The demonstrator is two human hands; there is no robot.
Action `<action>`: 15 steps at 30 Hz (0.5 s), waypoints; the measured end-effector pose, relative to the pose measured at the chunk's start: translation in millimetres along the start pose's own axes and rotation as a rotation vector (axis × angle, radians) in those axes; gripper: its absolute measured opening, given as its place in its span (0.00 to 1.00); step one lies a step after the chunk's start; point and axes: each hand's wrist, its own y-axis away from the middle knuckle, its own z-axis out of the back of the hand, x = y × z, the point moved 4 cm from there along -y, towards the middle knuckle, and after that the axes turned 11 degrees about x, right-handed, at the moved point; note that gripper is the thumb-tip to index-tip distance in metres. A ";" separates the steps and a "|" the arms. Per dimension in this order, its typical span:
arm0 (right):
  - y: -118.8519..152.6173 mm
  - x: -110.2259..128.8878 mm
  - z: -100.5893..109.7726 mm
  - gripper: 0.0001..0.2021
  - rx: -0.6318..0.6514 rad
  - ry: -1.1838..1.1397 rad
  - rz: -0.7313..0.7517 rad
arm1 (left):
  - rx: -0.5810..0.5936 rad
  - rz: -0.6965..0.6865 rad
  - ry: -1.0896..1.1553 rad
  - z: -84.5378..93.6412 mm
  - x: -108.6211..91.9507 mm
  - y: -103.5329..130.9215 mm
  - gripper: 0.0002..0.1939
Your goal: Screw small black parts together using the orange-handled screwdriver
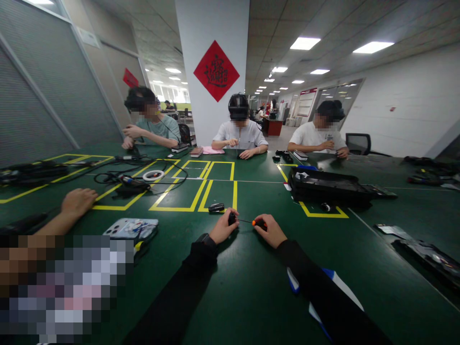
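Near the middle of the green table (230,297), my left hand (223,227) has its fingers closed round a small black part (232,218). My right hand (270,231) grips a screwdriver by its black and orange handle (259,224). The thin shaft (245,221) points left and runs to the black part; whether its tip touches is too small to tell. Just beyond my left hand lies a black cylindrical object (216,208), inside the edge of a yellow tape outline.
Another person's arm (77,203) rests at the left, near a phone (132,228) and cables (129,184). A black open case (327,184) stands at the back right. A blue-white item (336,297) lies under my right forearm. Three people sit opposite.
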 end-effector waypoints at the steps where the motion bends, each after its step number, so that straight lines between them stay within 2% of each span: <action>1: 0.0 0.0 0.0 0.08 0.000 0.008 0.003 | -0.001 -0.004 0.001 -0.2 0.4 0.0 0.12; 10: 0.0 4.0 2.2 0.07 0.037 0.036 0.102 | -0.003 -0.004 -0.004 0.0 1.1 0.0 0.11; 15: -0.5 3.8 -1.4 0.07 0.078 0.118 0.108 | -0.003 -0.013 -0.005 -0.3 0.8 -0.1 0.11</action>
